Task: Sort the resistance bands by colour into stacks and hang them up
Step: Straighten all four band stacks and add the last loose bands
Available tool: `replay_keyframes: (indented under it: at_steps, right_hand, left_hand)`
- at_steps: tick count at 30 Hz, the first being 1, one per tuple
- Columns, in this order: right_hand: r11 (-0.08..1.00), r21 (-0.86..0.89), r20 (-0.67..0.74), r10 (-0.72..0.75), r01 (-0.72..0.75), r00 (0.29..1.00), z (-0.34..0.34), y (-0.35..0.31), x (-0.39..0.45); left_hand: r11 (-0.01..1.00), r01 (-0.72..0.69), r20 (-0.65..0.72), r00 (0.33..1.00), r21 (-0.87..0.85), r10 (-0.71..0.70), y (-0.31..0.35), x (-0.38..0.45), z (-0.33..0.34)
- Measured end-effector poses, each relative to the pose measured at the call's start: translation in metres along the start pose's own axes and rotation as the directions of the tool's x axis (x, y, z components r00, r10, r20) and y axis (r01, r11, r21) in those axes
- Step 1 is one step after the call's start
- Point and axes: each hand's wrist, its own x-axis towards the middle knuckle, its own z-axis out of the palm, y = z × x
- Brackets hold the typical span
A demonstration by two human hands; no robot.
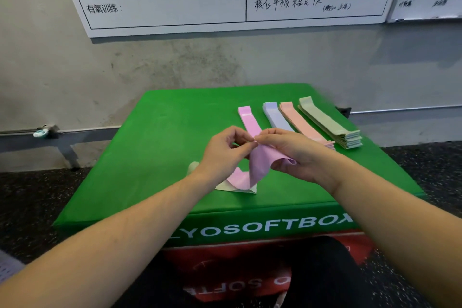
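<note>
A loose pink band point(260, 165) hangs crumpled between both hands above the green soft box point(155, 147). My left hand point(225, 150) pinches its upper edge, and my right hand point(290, 150) pinches the same edge and cups the band. Under it lies a pale green band point(225, 186), flat on the box. Four sorted stacks lie side by side at the back right: pink point(246, 117), lilac point(275, 116), peach point(297, 120) and pale green point(330, 125).
The green box stands on a red box point(225, 265), against a grey wall with whiteboards point(165, 5). Dark speckled floor point(30, 197) surrounds it. My dark-clothed knee point(325, 272) is at the front edge.
</note>
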Motion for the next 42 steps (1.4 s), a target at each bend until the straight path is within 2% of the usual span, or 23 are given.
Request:
replay_keyframes:
  at_steps: [3,7,9,12,15,18,21,24,28,30,33,35,37,39,42]
  right_hand:
    - [0.996,0.085,0.057,-0.029,0.024,0.998,-0.005,-0.005,-0.012]
    - [0.995,0.049,0.112,-0.094,0.089,0.989,-0.012,-0.013,-0.022]
    - [0.993,0.018,0.114,-0.116,0.115,0.987,-0.013,-0.017,-0.026]
    - [0.991,0.0,0.117,-0.131,0.132,0.984,-0.014,-0.019,-0.031]
    - [0.988,-0.023,0.116,-0.146,0.15,0.983,-0.017,-0.023,-0.037]
    - [0.981,-0.008,0.093,-0.191,0.193,0.977,-0.019,-0.025,-0.041]
    - [0.973,0.031,0.117,-0.231,0.229,0.966,-0.017,-0.02,-0.048]
    - [0.944,-0.111,0.093,-0.3,0.309,0.949,-0.013,-0.014,-0.051]
    - [0.81,-0.418,0.056,-0.428,0.411,0.902,-0.014,-0.012,-0.048]
    - [0.776,-0.468,0.051,-0.454,0.423,0.889,-0.016,-0.011,-0.047]
    - [0.763,-0.464,0.053,-0.483,0.45,0.874,-0.017,-0.011,-0.048]
    - [0.743,-0.479,0.051,-0.507,0.467,0.86,-0.018,-0.01,-0.048]
    - [0.77,-0.433,0.069,-0.491,0.469,0.869,-0.016,-0.009,-0.047]
    - [0.776,-0.409,0.071,-0.497,0.48,0.865,-0.014,-0.007,-0.045]
    - [0.806,-0.344,-0.041,-0.525,0.481,0.85,-0.011,-0.009,-0.043]
  left_hand:
    - [0.998,0.054,0.025,0.998,-0.036,-0.053,0.006,-0.006,0.009]
    - [0.988,0.139,0.162,0.979,-0.07,-0.126,0.014,-0.014,0.014]
    - [0.994,0.111,0.214,0.971,0.004,-0.109,0.017,-0.017,0.017]
    - [0.994,0.044,0.137,0.989,0.096,-0.057,0.019,-0.016,0.024]
    - [0.997,0.019,0.017,1.0,0.077,-0.021,0.021,-0.014,0.026]
    - [0.996,0.049,-0.06,0.997,0.07,-0.045,0.022,-0.016,0.026]
    - [0.996,0.084,-0.076,0.994,0.024,-0.082,0.026,-0.02,0.026]
    - [0.987,0.141,-0.106,0.983,-0.075,-0.148,0.029,-0.026,0.031]
    - [0.938,0.237,-0.1,0.958,-0.252,-0.269,0.031,-0.031,0.035]
    - [0.912,0.251,-0.103,0.949,-0.323,-0.298,0.031,-0.031,0.035]
    - [0.85,0.282,-0.073,0.935,-0.444,-0.348,0.036,-0.032,0.035]
    - [0.83,0.3,-0.055,0.929,-0.47,-0.366,0.035,-0.033,0.034]
    - [0.81,0.313,-0.038,0.924,-0.496,-0.381,0.036,-0.034,0.035]
    - [0.814,0.318,-0.017,0.928,-0.486,-0.373,0.037,-0.036,0.037]
    - [0.861,0.312,0.012,0.942,-0.401,-0.336,0.034,-0.04,0.038]
